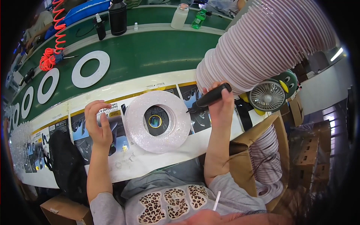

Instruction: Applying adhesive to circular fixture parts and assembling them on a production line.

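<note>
A small stack of glittery white rings [138,125] lies in front of me, the printed sheet beneath showing through its hole. My right hand [221,107] is closed around a black tool [210,97] with a thick handle and a thin pointed tip. That tip reaches the right rim of the ring stack; I cannot tell whether it touches. To the left of the rings, my left hand [98,125] is raised with loosely bent fingers apart and nothing in it.
Flat white rings [80,77] lie along a green belt [150,48] behind the work table. A tall leaning stack of rings [258,45] rises at right, beside a small fan [266,95] and a cardboard box [283,140] of rings. A black cloth bundle [65,161] sits at left. Bottles [118,18] stand at the back.
</note>
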`<state>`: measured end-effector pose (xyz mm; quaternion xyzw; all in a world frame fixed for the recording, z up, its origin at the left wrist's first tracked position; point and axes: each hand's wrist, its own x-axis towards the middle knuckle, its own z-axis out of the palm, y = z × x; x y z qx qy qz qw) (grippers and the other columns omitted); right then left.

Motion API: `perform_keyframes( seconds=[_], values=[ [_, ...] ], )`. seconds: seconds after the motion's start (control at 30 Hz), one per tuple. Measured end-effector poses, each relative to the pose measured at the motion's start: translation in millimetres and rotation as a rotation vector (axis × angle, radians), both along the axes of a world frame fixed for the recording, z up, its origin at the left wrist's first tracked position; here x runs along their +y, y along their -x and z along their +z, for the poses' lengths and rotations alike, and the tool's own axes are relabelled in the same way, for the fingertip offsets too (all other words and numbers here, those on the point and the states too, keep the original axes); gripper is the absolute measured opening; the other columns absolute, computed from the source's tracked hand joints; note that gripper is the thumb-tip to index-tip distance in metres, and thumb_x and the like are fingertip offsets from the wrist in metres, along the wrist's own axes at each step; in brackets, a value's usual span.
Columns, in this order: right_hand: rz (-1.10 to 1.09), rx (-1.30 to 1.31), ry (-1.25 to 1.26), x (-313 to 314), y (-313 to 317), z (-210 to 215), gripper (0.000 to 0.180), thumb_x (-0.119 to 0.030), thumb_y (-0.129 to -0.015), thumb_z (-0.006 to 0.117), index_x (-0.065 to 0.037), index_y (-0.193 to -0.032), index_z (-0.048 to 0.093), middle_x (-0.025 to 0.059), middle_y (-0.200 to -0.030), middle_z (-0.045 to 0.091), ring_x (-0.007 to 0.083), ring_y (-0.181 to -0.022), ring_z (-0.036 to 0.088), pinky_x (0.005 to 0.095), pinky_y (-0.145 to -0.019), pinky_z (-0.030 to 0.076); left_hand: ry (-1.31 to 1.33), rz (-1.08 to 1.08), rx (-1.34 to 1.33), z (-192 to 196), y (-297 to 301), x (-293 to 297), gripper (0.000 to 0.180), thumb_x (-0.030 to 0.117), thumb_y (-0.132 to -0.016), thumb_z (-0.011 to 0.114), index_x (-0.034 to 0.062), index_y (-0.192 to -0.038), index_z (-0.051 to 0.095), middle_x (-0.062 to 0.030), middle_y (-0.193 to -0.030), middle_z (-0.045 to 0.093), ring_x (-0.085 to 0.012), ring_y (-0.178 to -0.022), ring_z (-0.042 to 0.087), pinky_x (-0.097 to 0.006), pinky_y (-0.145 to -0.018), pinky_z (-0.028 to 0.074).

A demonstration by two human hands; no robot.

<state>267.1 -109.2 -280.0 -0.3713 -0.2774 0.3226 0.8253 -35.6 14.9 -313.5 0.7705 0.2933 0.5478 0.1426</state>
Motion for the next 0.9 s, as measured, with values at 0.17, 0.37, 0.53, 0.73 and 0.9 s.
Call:
perform_keyframes(
  seconds=[0.17,0.37,0.53,0.73,0.9],
  values=[
    [-0.083,0.039,-0.002,-5,-2,-10,0.040,-0.001,-0.083,0.067,-0.010,-0.116,0.048,0.0050,-0.102,0.054,0.0186,-0.097,0.055,0.0450,-0.098,0.044,0.001,-0.001,-0.016,1,-1,-1,0.017,0.010,-0.088,0.046,0.0002,-0.092,0.059,-0.0131,-0.093,0.062,-0.0291,-0.098,0.056,-0.038,-0.087,0.043],
    [0.015,0.288,-0.081,12,-7,-6,0.047,0.001,-0.084,0.066,-0.009,-0.125,0.046,0.0059,-0.108,0.055,0.0234,-0.106,0.054,0.0472,-0.099,0.043,0.008,0.006,-0.012,3,0,-2,0.017,0.009,-0.087,0.046,0.0003,-0.092,0.059,-0.0133,-0.093,0.061,-0.0295,-0.098,0.056,-0.037,-0.087,0.043],
    [0.229,0.055,-0.115,45,-8,13,0.042,-0.002,-0.086,0.065,-0.006,-0.123,0.046,0.0138,-0.118,0.054,0.0277,-0.117,0.050,0.0472,-0.103,0.040,0.023,-0.021,-0.029,4,-2,-1,0.016,0.010,-0.087,0.047,0.0000,-0.092,0.059,-0.0134,-0.093,0.061,-0.0298,-0.096,0.056,-0.037,-0.086,0.043],
    [0.190,-0.330,0.030,81,7,16,0.038,-0.002,-0.086,0.066,0.003,-0.119,0.048,0.0186,-0.115,0.061,0.0263,-0.109,0.059,0.0377,-0.096,0.048,0.024,-0.011,-0.015,4,0,-2,0.016,0.010,-0.087,0.048,-0.0001,-0.091,0.059,-0.0140,-0.092,0.061,-0.0298,-0.095,0.056,-0.037,-0.086,0.043],
    [0.135,-0.382,0.034,79,27,5,0.040,-0.007,-0.084,0.070,0.004,-0.117,0.050,0.0182,-0.112,0.062,0.0246,-0.107,0.060,0.0358,-0.094,0.049,0.023,-0.021,0.024,2,-1,0,0.018,0.013,-0.090,0.045,0.0005,-0.093,0.058,-0.0134,-0.092,0.061,-0.0290,-0.096,0.055,-0.037,-0.087,0.043]
  ],
)
